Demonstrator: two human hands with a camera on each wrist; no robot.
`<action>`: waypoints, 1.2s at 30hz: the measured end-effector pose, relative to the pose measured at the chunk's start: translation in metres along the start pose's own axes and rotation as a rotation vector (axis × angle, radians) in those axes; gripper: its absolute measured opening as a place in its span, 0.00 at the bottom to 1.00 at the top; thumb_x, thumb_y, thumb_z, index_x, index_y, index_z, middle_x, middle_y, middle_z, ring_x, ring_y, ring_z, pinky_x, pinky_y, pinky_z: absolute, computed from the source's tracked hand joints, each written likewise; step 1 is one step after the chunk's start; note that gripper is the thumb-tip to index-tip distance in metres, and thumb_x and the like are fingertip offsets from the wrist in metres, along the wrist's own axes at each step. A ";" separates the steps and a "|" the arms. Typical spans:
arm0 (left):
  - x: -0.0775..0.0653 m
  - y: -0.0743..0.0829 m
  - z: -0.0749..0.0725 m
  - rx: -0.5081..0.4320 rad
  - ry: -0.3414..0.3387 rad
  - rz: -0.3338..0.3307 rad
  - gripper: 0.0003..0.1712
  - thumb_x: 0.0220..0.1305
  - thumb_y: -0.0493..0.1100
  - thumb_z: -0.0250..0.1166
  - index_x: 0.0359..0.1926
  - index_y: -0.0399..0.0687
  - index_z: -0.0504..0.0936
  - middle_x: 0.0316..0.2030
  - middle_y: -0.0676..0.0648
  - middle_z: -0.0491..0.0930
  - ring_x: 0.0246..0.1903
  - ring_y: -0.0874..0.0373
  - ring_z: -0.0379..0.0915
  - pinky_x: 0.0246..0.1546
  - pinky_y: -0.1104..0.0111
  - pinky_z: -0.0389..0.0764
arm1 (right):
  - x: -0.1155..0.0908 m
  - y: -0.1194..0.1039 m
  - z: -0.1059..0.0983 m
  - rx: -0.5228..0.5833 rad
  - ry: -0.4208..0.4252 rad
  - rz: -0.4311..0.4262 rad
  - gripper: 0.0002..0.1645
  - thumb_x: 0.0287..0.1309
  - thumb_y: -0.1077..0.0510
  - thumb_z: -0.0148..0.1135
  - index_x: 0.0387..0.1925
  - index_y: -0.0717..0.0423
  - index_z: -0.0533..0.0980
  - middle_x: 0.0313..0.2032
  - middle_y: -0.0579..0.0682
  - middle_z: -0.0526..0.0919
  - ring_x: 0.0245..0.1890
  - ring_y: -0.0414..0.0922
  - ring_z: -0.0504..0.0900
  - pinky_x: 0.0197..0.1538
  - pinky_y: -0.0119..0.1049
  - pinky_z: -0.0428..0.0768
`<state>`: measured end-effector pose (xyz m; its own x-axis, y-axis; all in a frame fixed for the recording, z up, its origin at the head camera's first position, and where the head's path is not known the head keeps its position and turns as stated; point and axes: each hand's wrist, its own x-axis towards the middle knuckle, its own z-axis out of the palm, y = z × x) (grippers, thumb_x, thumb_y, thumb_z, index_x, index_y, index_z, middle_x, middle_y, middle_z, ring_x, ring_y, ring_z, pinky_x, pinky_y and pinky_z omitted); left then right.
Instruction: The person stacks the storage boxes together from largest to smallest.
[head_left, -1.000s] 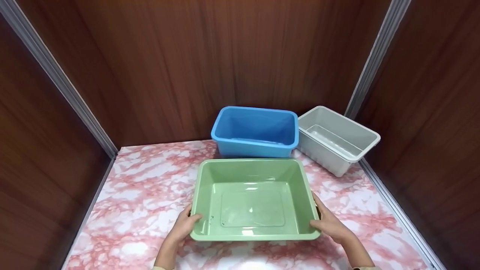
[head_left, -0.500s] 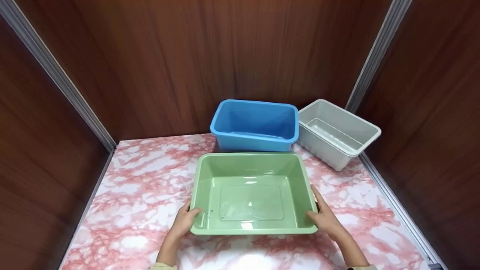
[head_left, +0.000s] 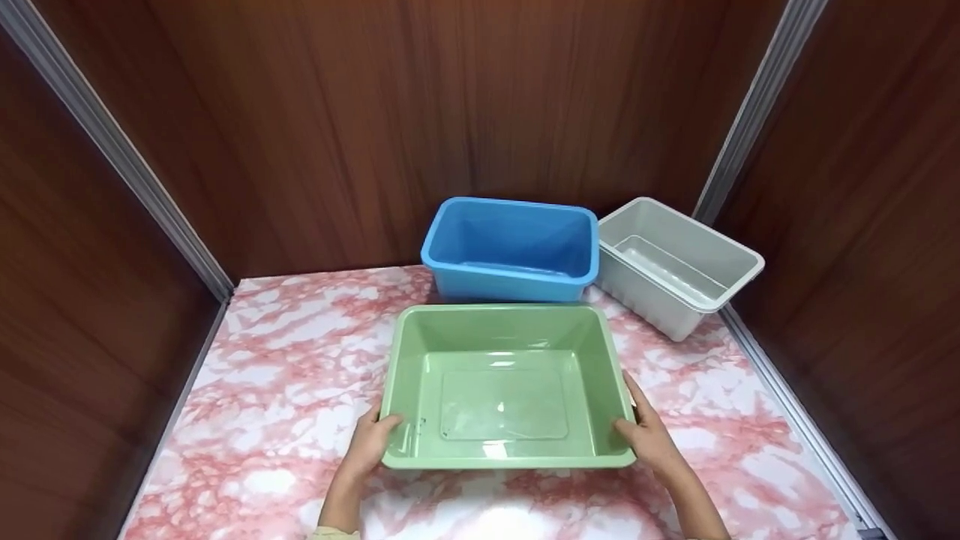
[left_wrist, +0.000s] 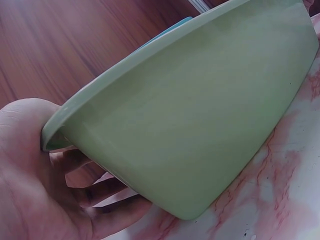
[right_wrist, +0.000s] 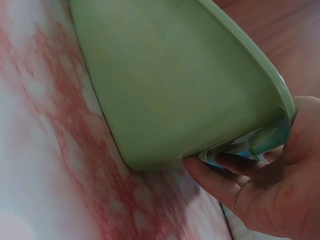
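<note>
A light green rectangular plastic tub lies in front of me, its inside bare but for a few small dark specks near the left. My left hand grips its left side near the front corner, thumb over the rim. On the opposite side my right hand holds the rim the same way. In the left wrist view the fingers reach along the outer wall below the rim. The right wrist view has the right fingers against the tub's outside wall.
Behind the green tub stands a deep blue bin. A grey bin sits angled at its right, near the corner. Brown wood-grain panels with metal posts enclose the pink-and-white marbled table.
Both hands keep their hold on the green tub. The whole scene, bins included, sits slightly higher in the head view than a second ago; the tub has hardly shifted against the bins.
</note>
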<state>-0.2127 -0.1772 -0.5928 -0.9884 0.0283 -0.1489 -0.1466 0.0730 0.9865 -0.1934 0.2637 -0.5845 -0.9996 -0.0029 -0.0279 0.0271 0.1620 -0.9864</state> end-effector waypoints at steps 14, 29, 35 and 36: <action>-0.006 -0.001 0.000 0.023 -0.011 -0.036 0.34 0.69 0.37 0.53 0.70 0.24 0.54 0.53 0.26 0.73 0.45 0.40 0.76 0.47 0.48 0.76 | -0.007 0.005 0.001 0.023 0.034 0.016 0.46 0.60 0.73 0.55 0.76 0.54 0.50 0.54 0.73 0.73 0.47 0.57 0.77 0.41 0.46 0.80; -0.003 0.007 0.001 0.028 -0.025 -0.025 0.34 0.71 0.39 0.50 0.71 0.27 0.52 0.51 0.29 0.74 0.44 0.37 0.75 0.46 0.51 0.77 | 0.005 -0.024 -0.009 -0.559 0.030 -0.102 0.32 0.61 0.58 0.64 0.64 0.64 0.66 0.50 0.67 0.79 0.42 0.58 0.82 0.44 0.50 0.81; -0.003 0.009 0.001 0.003 -0.072 -0.035 0.36 0.73 0.41 0.47 0.72 0.27 0.45 0.50 0.32 0.74 0.44 0.41 0.75 0.47 0.51 0.76 | 0.017 -0.036 -0.013 -0.606 -0.047 -0.081 0.30 0.62 0.60 0.62 0.62 0.66 0.66 0.48 0.65 0.80 0.39 0.55 0.83 0.38 0.46 0.82; -0.003 0.009 0.001 0.002 -0.075 -0.033 0.36 0.73 0.41 0.47 0.72 0.26 0.44 0.49 0.33 0.75 0.43 0.42 0.75 0.46 0.51 0.76 | 0.018 -0.037 -0.014 -0.614 -0.053 -0.081 0.30 0.62 0.60 0.62 0.62 0.67 0.66 0.48 0.65 0.80 0.39 0.55 0.83 0.38 0.46 0.82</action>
<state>-0.2109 -0.1761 -0.5837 -0.9773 0.1004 -0.1863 -0.1791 0.0773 0.9808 -0.2128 0.2717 -0.5464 -0.9961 -0.0855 0.0199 -0.0741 0.6974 -0.7128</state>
